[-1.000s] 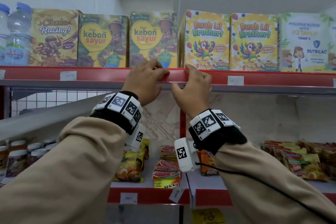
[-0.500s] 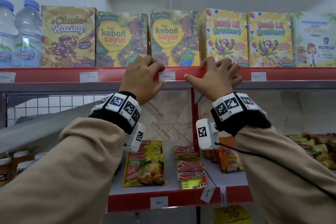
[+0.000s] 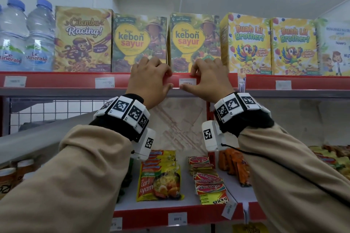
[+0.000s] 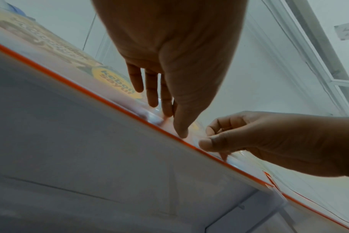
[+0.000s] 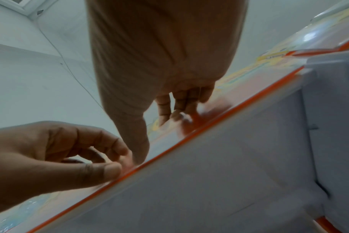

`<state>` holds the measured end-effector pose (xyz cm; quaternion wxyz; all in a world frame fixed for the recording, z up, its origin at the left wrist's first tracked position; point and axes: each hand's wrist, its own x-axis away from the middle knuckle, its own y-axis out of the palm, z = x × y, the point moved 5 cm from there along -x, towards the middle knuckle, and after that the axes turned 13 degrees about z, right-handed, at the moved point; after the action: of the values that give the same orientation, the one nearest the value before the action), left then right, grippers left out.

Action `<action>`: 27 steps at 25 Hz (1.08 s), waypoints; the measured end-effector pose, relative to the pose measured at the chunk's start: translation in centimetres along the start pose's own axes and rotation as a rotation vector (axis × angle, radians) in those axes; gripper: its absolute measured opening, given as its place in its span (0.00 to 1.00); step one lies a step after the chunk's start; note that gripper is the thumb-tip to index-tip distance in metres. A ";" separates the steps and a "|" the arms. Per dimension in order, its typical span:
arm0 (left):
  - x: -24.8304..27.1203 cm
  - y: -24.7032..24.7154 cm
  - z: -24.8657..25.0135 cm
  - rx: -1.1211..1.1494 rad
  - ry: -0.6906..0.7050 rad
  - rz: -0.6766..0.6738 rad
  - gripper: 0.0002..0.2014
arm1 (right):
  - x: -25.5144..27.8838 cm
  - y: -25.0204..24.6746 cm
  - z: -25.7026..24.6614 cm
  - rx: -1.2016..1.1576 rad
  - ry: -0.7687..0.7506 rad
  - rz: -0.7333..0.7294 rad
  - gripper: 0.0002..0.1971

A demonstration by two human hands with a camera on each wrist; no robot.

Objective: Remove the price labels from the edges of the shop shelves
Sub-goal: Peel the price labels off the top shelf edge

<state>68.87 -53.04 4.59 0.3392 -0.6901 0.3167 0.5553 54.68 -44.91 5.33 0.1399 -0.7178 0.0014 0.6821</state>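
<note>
A white price label (image 3: 187, 83) sits in the red edge strip (image 3: 214, 81) of the upper shelf, under a Kebon Sayur box (image 3: 191, 43). My left hand (image 3: 169, 80) grips the strip just left of the label, fingers over its top and thumb beneath. My right hand (image 3: 190, 79) pinches the strip at the label, index finger on its top edge and thumb under it. From below, the left hand (image 4: 173, 123) and right hand (image 4: 211, 137) meet on the strip's orange edge (image 4: 110, 100). The right wrist view shows the right hand (image 5: 155, 138) beside the left hand (image 5: 118, 164).
More labels sit in the same strip at the left (image 3: 104, 82), far left (image 3: 14, 81) and right (image 3: 283, 84). Cereal boxes and water bottles (image 3: 39, 36) stand close behind the strip. The lower shelf holds noodle packs (image 3: 159, 178), with labels on its edge (image 3: 177, 218).
My right hand has slid left along the strip from the shelf joint to the label. The left hand stays beside the label, and the view has come closer to the shelf.
</note>
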 end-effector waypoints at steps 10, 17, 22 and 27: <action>-1.1 0.4 -0.8 0.133 -0.041 -0.077 0.15 | -1.6 -0.6 -3.0 -0.016 -0.189 -0.213 0.08; -1.1 -0.3 -2.0 0.235 -0.119 -0.063 0.10 | -2.7 -0.6 -3.0 0.020 -0.088 -0.307 0.02; -1.0 -0.7 -2.2 0.317 -0.165 -0.074 0.07 | -3.4 -0.5 -1.8 -0.250 0.132 -0.190 0.03; -0.7 -0.6 -2.5 0.371 -0.192 -0.032 0.12 | -2.9 -0.1 -1.6 -0.726 0.443 0.136 0.06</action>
<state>70.60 -54.71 5.72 0.4978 -0.5647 0.3688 0.5453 56.06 -45.65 8.22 -0.1709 -0.8478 -0.1614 0.4753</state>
